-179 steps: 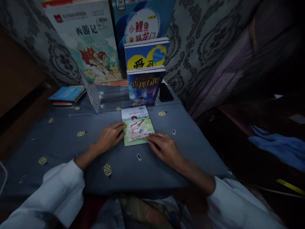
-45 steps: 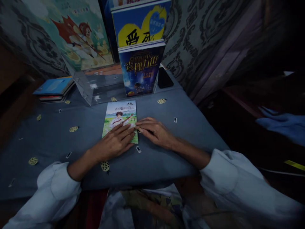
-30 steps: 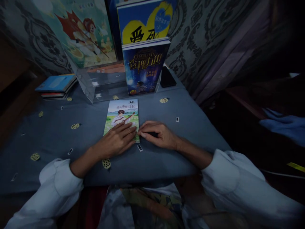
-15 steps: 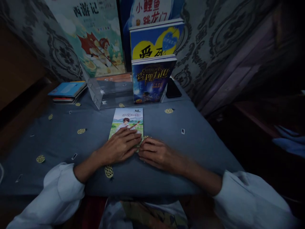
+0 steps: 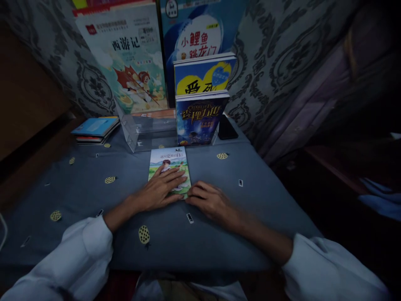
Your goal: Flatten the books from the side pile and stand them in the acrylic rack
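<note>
A thin paperback book [image 5: 169,158] lies on the blue-grey tablecloth, its cover showing a figure with a guitar in a green landscape. Across the lower left of that cover my left hand [image 5: 161,188] rests flat, fingers spread, hiding part of the picture. At the book's lower right corner, my right hand [image 5: 211,202] has its fingers curled together in a pinch on the edge. Its fingertips are partly hidden. Just beyond the book stands a clear acrylic book stand [image 5: 129,133] with several upright books, among them a dark blue book [image 5: 200,119] in front.
A small stack of books [image 5: 95,127] lies at the back left. A black phone-like object [image 5: 227,127] is beside the stand on the right. Behind the table are patterned wallpaper [image 5: 263,71] and a gathered curtain [image 5: 300,108]. The table's right edge drops into shadow.
The view has tilted up a little, showing more of the standing books. My left hand's fingers have spread more, uncovering the book's lower edge. My right hand has moved slightly to the right.
</note>
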Tool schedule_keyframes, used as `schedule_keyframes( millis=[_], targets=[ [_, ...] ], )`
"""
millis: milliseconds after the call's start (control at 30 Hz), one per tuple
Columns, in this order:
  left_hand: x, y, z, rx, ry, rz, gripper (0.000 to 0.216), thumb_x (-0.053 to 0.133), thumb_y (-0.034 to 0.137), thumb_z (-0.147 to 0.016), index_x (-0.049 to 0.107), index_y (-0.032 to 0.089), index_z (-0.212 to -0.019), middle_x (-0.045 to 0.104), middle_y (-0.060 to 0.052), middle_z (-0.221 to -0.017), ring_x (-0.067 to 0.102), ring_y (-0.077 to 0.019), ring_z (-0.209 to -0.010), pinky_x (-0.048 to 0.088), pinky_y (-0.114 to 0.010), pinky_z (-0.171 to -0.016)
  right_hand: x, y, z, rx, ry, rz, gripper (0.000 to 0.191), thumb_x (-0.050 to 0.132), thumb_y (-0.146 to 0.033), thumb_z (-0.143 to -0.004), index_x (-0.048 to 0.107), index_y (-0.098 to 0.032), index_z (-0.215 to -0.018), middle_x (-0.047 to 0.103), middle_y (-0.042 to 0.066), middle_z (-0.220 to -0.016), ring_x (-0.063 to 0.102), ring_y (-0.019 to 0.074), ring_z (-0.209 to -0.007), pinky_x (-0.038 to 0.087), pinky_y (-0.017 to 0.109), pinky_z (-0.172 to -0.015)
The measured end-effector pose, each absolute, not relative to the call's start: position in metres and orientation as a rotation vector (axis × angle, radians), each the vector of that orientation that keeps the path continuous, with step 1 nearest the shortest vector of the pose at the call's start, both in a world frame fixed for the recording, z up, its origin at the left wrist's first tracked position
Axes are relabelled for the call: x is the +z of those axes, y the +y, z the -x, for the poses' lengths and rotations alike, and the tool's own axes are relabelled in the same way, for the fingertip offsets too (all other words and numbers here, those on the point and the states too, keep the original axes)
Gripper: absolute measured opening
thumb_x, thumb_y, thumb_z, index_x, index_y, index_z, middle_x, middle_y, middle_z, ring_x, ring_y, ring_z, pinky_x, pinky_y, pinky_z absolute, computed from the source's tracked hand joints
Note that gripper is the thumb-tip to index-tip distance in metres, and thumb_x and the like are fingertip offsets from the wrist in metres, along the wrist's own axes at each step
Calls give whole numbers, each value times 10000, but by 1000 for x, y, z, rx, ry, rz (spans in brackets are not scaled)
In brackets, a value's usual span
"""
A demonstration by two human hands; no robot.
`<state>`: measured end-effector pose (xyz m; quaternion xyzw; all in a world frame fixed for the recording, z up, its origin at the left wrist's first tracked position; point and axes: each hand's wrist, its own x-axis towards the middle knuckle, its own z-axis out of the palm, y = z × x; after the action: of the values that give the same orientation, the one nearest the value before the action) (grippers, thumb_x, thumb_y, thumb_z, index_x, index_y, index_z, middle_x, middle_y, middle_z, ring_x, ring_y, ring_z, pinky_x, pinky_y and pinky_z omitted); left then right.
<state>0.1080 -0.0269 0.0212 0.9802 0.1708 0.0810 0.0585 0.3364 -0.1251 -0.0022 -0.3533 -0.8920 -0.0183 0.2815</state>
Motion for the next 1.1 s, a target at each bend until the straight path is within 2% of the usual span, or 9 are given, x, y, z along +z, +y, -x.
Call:
schedule_keyframes(
  millis=[167, 300, 400, 533, 667, 800, 933, 1000, 1100],
  targets=[
    [20, -17, -110, 265, 535, -2911, 482, 458, 451, -1042, 501, 248, -1477, 525, -99, -1536, 406, -229, -1487, 187, -545, -1266, 0, -120, -338, -17, -2391, 953, 193, 551, -76, -965, 705, -190, -986, 716, 71, -936, 608, 203, -929, 555, 316, -795],
    [21, -8, -108, 301, 582, -2883, 470, 452, 420, -1042, 506, 231, -1470, 526, -112, -1533, 439, -226, -1464, 261, -519, -1244, 3, -120, -337, 37, -2362, 944, 217, 512, -106, -995, 711, -191, -979, 717, 73, -924, 616, 199, -896, 567, 325, -789],
    [20, 7, -104, 347, 833, -2872, 451, 427, 392, -1044, 542, 191, -1431, 544, -132, -1512, 470, -258, -1437, 334, -535, -1197, 6, -122, -337, 84, -2345, 932, 251, 477, -118, -1011, 715, -196, -1003, 722, 79, -944, 622, 203, -910, 575, 335, -790],
    [16, 29, -97, 452, 1213, -2814, 436, 422, 355, -1031, 583, 130, -1368, 580, -167, -1459, 534, -288, -1360, 421, -504, -1130, 14, -125, -337, 106, -2370, 976, 201, 506, -122, -989, 697, -185, -981, 722, 85, -942, 616, 218, -902, 553, 375, -803],
    [12, 38, -95, 494, 1325, -2799, 415, 429, 314, -1017, 590, 127, -1351, 589, -169, -1443, 541, -296, -1344, 446, -500, -1103, 23, -118, -334, 123, -2365, 1032, 172, 516, -185, -990, 681, -168, -1037, 730, 96, -918, 645, 239, -896, 524, 439, -855],
    [9, 36, -97, 511, 1338, -2809, 420, 427, 293, -1011, 583, 103, -1352, 584, -182, -1449, 537, -309, -1354, 444, -502, -1102, 23, -89, -320, 172, -2348, 1069, 296, 472, -256, -1026, 623, -162, -1264, 737, 144, -1137, 665, 266, -1098, 529, 465, -960],
    [7, 36, -98, 521, 1332, -2832, 412, 423, 268, -1008, 587, 106, -1349, 591, -173, -1449, 525, -303, -1377, 441, -488, -1110, 12, -44, -296, 210, -2331, 1219, 461, 481, -283, -1012, 504, -104, -1437, 573, 226, -1461, 505, 294, -1403, 443, 514, -1132],
    [5, 37, -97, 531, 1332, -2832, 417, 426, 264, -1005, 586, 103, -1355, 586, -177, -1454, 521, -305, -1384, 438, -485, -1115, 7, -23, -286, 216, -2352, 1309, 500, 476, -315, -1015, 480, -98, -1466, 502, 240, -1528, 428, 294, -1470, 365, 539, -1195],
    [1, 40, -96, 546, 1339, -2819, 419, 417, 244, -1000, 589, 117, -1361, 587, -168, -1455, 524, -293, -1384, 432, -470, -1126, 3, -1, -278, 216, -2363, 1411, 526, 499, -359, -1009, 495, -88, -1460, 491, 239, -1538, 391, 305, -1494, 308, 556, -1222]
  ],
)
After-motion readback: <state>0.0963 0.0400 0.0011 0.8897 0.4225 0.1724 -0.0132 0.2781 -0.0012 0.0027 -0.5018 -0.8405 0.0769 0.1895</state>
